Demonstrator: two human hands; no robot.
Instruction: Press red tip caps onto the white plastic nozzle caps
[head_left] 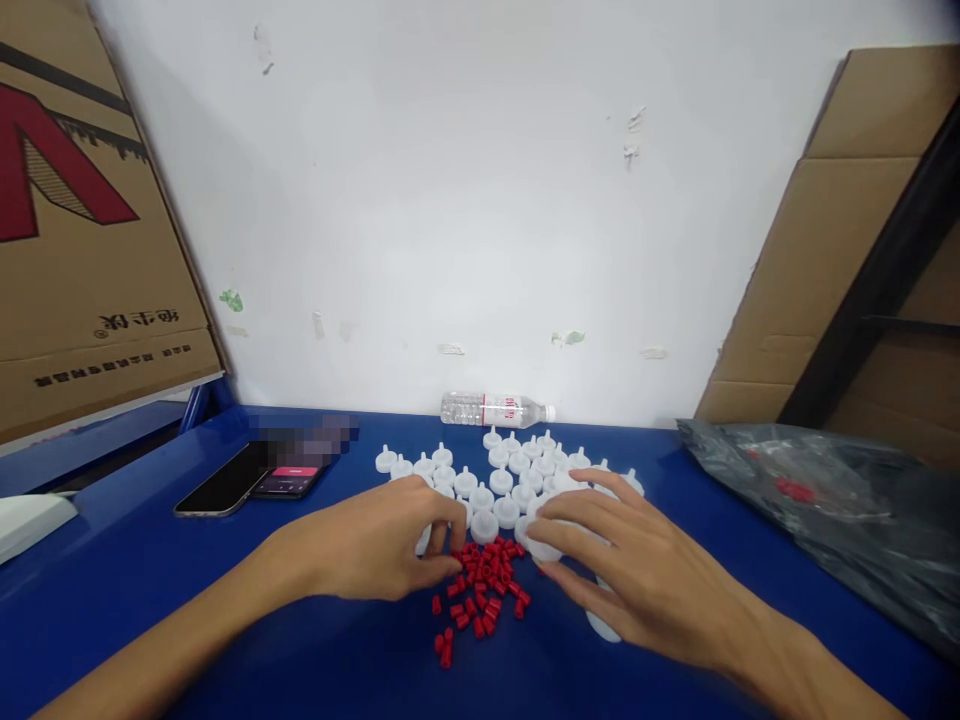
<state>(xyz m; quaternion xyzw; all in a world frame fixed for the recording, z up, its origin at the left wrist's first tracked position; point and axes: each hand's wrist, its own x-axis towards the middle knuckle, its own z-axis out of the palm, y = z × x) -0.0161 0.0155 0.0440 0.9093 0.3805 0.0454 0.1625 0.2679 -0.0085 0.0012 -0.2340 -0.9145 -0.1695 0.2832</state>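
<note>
The left hand's (pixel 375 550) fingers (pixel 442 570) are curled into a tight pinch, thumb tip against forefinger. They touch the left edge of a pile of small red plugs (pixel 487 580) at lower centre of the frame. Whether a plug sits inside the pinch cannot be told. The pile lies just right of those fingertips, between the two hands, and trails toward the bottom of the frame. The left hand is the nearer one.

The right hand's (pixel 622 570) fingers (pixel 570 520) are spread and bent over a white cap (pixel 541 548), grasping it with the thumb underneath, just beside the pile's upper right edge.

Behind both hands, a cluster of white nozzle caps (pixel 510 475) stands upright on the blue counter (pixel 150 580). Beyond it a water bottle (pixel 495 409) lies on its side against the wall. Two phones (pixel 225 485) rest at centre left, and a dark plastic bag (pixel 825 510) at right.
</note>
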